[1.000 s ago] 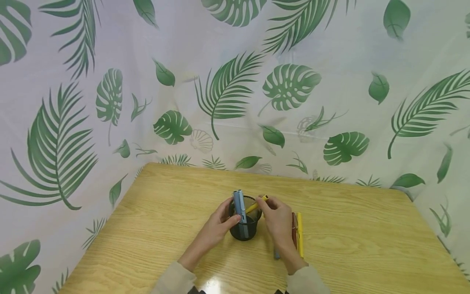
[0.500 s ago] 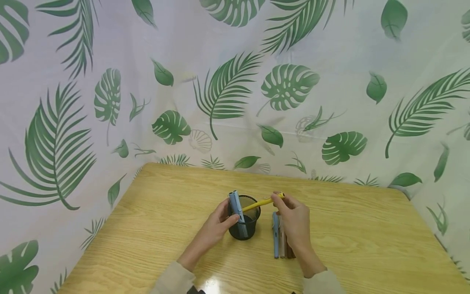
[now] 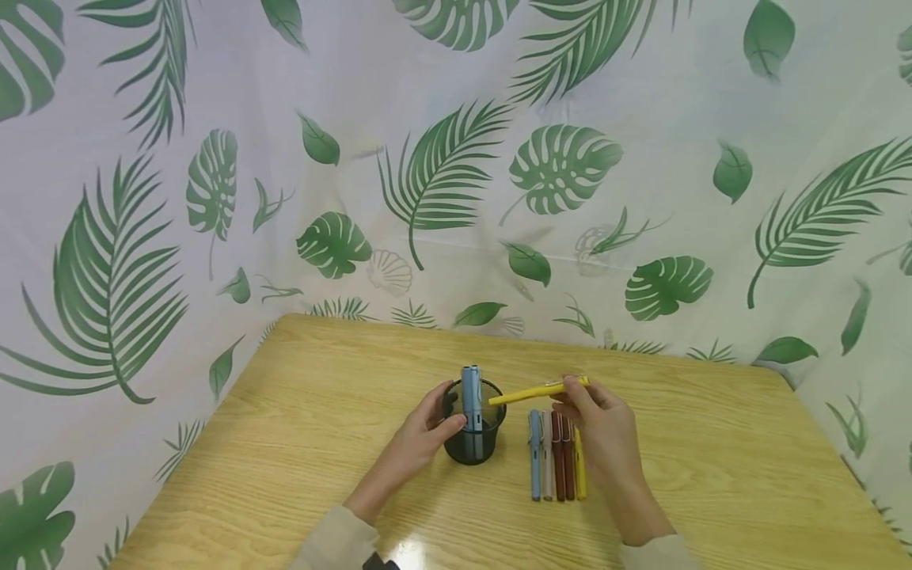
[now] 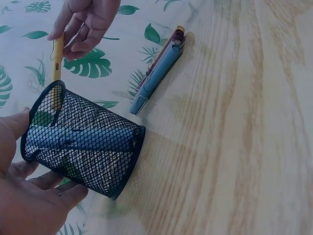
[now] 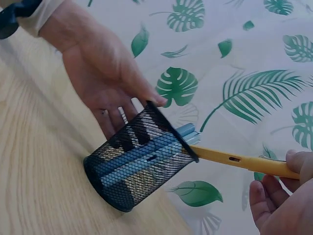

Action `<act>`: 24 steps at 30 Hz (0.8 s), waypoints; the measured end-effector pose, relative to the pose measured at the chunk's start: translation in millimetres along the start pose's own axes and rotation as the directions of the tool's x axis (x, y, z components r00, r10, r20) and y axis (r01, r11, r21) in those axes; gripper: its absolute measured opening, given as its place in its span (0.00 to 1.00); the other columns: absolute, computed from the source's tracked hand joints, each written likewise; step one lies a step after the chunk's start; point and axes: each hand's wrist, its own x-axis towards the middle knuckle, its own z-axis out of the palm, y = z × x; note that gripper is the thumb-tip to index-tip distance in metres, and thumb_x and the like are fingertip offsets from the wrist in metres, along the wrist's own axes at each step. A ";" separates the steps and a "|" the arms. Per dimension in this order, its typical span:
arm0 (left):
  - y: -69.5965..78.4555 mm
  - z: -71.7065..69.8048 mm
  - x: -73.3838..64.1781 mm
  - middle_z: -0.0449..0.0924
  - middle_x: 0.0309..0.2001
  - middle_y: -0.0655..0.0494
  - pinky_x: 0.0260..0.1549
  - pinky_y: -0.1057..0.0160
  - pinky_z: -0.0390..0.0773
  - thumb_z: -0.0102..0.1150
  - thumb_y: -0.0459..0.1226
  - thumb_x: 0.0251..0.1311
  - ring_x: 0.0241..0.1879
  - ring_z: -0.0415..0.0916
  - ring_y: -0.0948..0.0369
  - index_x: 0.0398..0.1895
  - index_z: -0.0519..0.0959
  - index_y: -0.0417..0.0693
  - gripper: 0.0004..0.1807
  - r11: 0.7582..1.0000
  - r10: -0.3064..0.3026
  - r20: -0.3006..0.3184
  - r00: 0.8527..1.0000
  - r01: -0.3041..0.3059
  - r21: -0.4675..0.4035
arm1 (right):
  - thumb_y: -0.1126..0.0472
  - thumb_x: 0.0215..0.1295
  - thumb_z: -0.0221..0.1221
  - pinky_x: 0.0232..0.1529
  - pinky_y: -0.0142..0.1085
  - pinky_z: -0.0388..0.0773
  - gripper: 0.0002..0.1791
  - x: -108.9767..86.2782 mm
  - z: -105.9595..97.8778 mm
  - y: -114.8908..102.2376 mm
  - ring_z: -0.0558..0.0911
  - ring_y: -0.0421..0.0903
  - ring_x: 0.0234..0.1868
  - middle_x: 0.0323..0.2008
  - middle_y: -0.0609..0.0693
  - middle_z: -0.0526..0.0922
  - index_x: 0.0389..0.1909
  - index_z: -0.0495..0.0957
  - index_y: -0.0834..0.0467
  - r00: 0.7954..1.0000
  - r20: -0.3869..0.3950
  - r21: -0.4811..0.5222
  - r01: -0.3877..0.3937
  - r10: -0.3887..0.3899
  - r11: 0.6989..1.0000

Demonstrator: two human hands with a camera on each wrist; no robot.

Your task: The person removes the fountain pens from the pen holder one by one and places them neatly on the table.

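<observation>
My left hand (image 3: pixel 416 443) holds a black mesh pen cup (image 3: pixel 479 455) by its side, thumb near the rim. Two blue pens (image 3: pixel 472 396) stand in the cup, their upper ends above the rim. To the right, my right hand (image 3: pixel 609 431) pinches a yellow pen (image 3: pixel 530 392) near one end. That pen slants almost level, its other end over the cup's rim. In the right wrist view, the yellow pen (image 5: pixel 220 157) overlaps the cup's mouth beside the blue pens.
Right of the cup, pens lie side by side on the wooden table (image 3: pixel 342 380): a blue pen (image 3: pixel 535 459), a pale pen (image 3: pixel 547 463), two dark red pens (image 3: pixel 559 463) and another yellow pen (image 3: pixel 580 471). A leaf-printed cloth (image 3: pixel 456 182) hangs behind the table.
My right hand has moved right, drawing the yellow pen outward from the cup's mouth and tilting it flatter. More of the pen row shows. My left hand keeps its place on the cup.
</observation>
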 end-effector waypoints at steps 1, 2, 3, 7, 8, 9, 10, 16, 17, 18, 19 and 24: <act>0.0 -0.1 0.1 0.48 0.80 0.33 0.71 0.37 0.60 0.56 0.43 0.78 0.76 0.51 0.34 0.82 0.52 0.40 0.38 1.000 0.002 0.001 1.000 -0.002 -0.003 | 0.54 0.75 0.61 0.50 0.31 0.83 0.21 0.8 -3.5 -1.4 0.86 0.43 0.45 0.47 0.50 0.84 0.56 0.80 0.67 1.000 0.003 0.055 -0.007 0.007 0.998; 0.1 -0.2 0.3 0.48 0.80 0.32 0.71 0.37 0.60 0.56 0.43 0.78 0.76 0.51 0.34 0.82 0.52 0.40 0.38 1.000 0.006 0.004 1.000 -0.006 -0.007 | 0.56 0.75 0.61 0.55 0.34 0.82 0.18 1.4 -7.3 -3.1 0.85 0.44 0.46 0.48 0.51 0.83 0.54 0.81 0.66 1.000 0.010 0.117 -0.009 0.008 0.993; 0.5 -0.2 0.3 0.48 0.80 0.33 0.71 0.38 0.59 0.56 0.42 0.78 0.76 0.51 0.34 0.82 0.52 0.40 0.38 1.000 0.005 0.005 1.000 -0.005 -0.012 | 0.56 0.75 0.61 0.55 0.34 0.81 0.16 2.0 -11.6 -5.0 0.85 0.43 0.47 0.49 0.50 0.82 0.53 0.82 0.64 1.000 0.015 0.167 -0.011 0.009 0.986; 0.9 -0.5 0.8 0.48 0.80 0.33 0.71 0.39 0.59 0.56 0.41 0.78 0.77 0.49 0.35 0.82 0.52 0.40 0.38 1.000 0.008 0.011 1.000 -0.008 -0.023 | 0.59 0.73 0.62 0.55 0.34 0.81 0.11 2.1 -32.3 -14.4 0.85 0.43 0.45 0.47 0.50 0.83 0.47 0.86 0.61 0.999 0.029 0.297 0.011 -0.020 0.955; 0.6 -0.6 1.0 0.47 0.80 0.34 0.72 0.39 0.58 0.55 0.41 0.78 0.77 0.49 0.35 0.82 0.52 0.40 0.38 1.000 0.007 0.012 1.000 -0.007 -0.023 | 0.59 0.73 0.63 0.55 0.34 0.82 0.11 1.9 -37.6 -17.0 0.85 0.43 0.44 0.46 0.50 0.83 0.47 0.86 0.62 0.999 0.029 0.322 0.017 -0.028 0.947; 0.2 -0.7 1.0 0.47 0.80 0.34 0.72 0.39 0.58 0.56 0.41 0.78 0.77 0.48 0.36 0.82 0.52 0.40 0.38 1.000 0.005 0.012 1.000 -0.004 -0.023 | 0.60 0.73 0.63 0.54 0.34 0.82 0.11 2.0 -43.1 -19.3 0.85 0.43 0.43 0.46 0.50 0.83 0.47 0.86 0.63 0.999 0.029 0.347 0.024 -0.036 0.937; -0.3 -0.7 1.0 0.47 0.80 0.34 0.72 0.39 0.58 0.56 0.41 0.78 0.77 0.48 0.36 0.83 0.51 0.40 0.38 1.000 0.004 0.013 1.000 -0.004 -0.022 | 0.61 0.72 0.63 0.53 0.34 0.82 0.10 1.9 -49.0 -21.4 0.86 0.43 0.43 0.45 0.50 0.84 0.47 0.86 0.63 0.999 0.027 0.369 0.031 -0.044 0.929; 0.2 -0.5 0.2 0.46 0.80 0.34 0.72 0.39 0.57 0.56 0.41 0.78 0.77 0.48 0.35 0.82 0.51 0.39 0.38 1.000 0.007 0.014 1.000 -0.006 -0.029 | 0.65 0.73 0.61 0.51 0.33 0.83 0.10 1.4 -82.9 -30.5 0.85 0.44 0.42 0.46 0.51 0.84 0.48 0.86 0.66 0.997 0.011 0.430 0.069 -0.082 0.900; 0.5 -0.4 0.1 0.46 0.80 0.34 0.72 0.39 0.57 0.56 0.41 0.78 0.77 0.47 0.35 0.82 0.51 0.40 0.38 0.999 0.005 0.014 1.000 -0.005 -0.032 | 0.65 0.74 0.61 0.50 0.33 0.83 0.10 1.2 -88.0 -31.8 0.85 0.43 0.42 0.46 0.50 0.84 0.48 0.86 0.66 0.997 0.005 0.431 0.071 -0.082 0.899; 0.7 -0.4 0.0 0.46 0.80 0.34 0.72 0.39 0.57 0.56 0.41 0.78 0.77 0.47 0.35 0.82 0.51 0.39 0.39 0.999 0.008 0.015 1.000 -0.008 -0.035 | 0.65 0.74 0.61 0.49 0.32 0.83 0.10 0.9 -92.9 -32.9 0.85 0.43 0.42 0.46 0.50 0.84 0.48 0.86 0.66 0.997 -0.003 0.430 0.072 -0.078 0.900; 1.0 -0.4 -0.1 0.46 0.80 0.34 0.72 0.39 0.57 0.56 0.41 0.78 0.77 0.47 0.35 0.82 0.51 0.39 0.39 0.999 0.008 0.016 1.000 -0.008 -0.038 | 0.65 0.74 0.60 0.49 0.32 0.84 0.10 0.7 -97.6 -34.1 0.85 0.43 0.42 0.46 0.50 0.83 0.47 0.86 0.66 0.997 -0.009 0.432 0.073 -0.076 0.899; 1.5 -0.4 -0.1 0.46 0.81 0.35 0.73 0.40 0.56 0.56 0.40 0.78 0.78 0.46 0.37 0.82 0.51 0.38 0.38 0.999 0.018 0.021 1.000 -0.017 -0.042 | 0.66 0.74 0.60 0.47 0.32 0.84 0.10 -0.6 -119.0 -37.7 0.85 0.44 0.42 0.46 0.50 0.85 0.47 0.87 0.66 0.998 -0.015 0.431 0.059 -0.058 0.900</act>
